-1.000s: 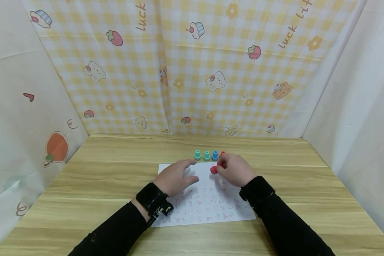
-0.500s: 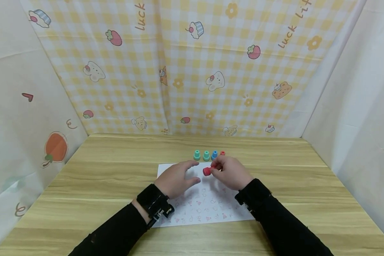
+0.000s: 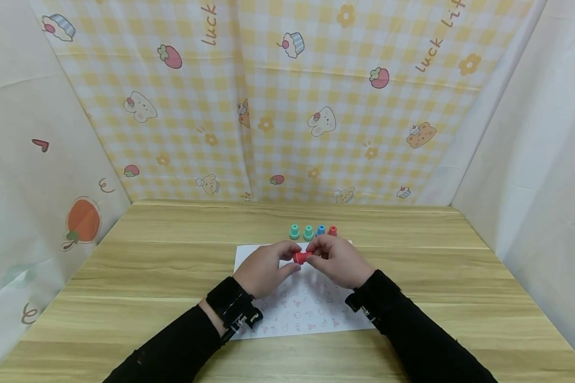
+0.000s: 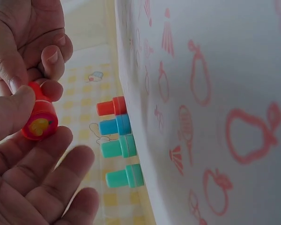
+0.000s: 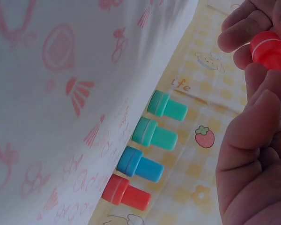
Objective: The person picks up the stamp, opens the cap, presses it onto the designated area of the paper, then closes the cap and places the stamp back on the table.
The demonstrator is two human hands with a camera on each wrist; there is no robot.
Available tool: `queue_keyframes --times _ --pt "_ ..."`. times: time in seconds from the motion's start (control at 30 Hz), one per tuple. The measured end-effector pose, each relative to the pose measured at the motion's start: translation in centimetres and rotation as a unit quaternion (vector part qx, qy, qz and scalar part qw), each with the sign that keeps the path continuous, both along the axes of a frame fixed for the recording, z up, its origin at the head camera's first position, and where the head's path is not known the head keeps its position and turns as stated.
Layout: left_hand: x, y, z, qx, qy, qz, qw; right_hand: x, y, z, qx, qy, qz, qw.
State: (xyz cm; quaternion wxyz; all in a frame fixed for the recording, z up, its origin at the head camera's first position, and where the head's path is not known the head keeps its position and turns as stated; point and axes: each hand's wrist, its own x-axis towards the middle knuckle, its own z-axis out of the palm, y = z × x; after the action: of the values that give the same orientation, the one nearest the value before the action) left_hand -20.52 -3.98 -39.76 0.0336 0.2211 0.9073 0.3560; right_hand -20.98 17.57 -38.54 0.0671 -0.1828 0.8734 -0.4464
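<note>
A small red stamp (image 3: 301, 258) is held sideways above the paper, its wide end toward the left. My right hand (image 3: 341, 260) pinches its narrow handle between thumb and fingers. From the other side my left hand (image 3: 262, 268) has thumb and forefinger around the wide end, its remaining fingers spread loosely. In the left wrist view the stamp's pink face (image 4: 40, 126) carries a yellow fruit shape. Below lies the white sheet of paper (image 3: 294, 287), printed with red outlines of pears, shuttlecocks and rackets.
Beyond the paper's far edge several stamps stand upright in a row: two mint-green stamps (image 3: 294, 232), a blue stamp (image 3: 321, 230) and another red stamp (image 3: 333, 231). The wooden table (image 3: 172, 229) runs back to a yellow checked cloth (image 3: 287, 154); white cloth hangs at both sides.
My right hand has moved left with the red stamp, turning it sideways and bringing it between my left thumb and forefinger. My left hand has barely shifted. The standing red stamp shows more fully.
</note>
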Motion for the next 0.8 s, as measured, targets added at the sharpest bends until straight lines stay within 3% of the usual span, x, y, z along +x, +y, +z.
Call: queue_keyframes --times 0.3,0.57,0.8 --pt "0.05 -0.01 -0.08 0.040 0.005 0.000 0.9992 0.14 -0.24 -0.12 -0.035 -0.009 0.021 0.999" --pt "0.12 0.25 -0.16 0.067 0.004 -0.001 0.9978 0.12 -0.44 -0.30 -0.009 -0.022 0.025 0.999" --pt "0.14 0.23 -0.27 0.092 0.003 -0.004 0.9958 0.06 -0.25 -0.40 -0.024 -0.039 0.030 0.999"
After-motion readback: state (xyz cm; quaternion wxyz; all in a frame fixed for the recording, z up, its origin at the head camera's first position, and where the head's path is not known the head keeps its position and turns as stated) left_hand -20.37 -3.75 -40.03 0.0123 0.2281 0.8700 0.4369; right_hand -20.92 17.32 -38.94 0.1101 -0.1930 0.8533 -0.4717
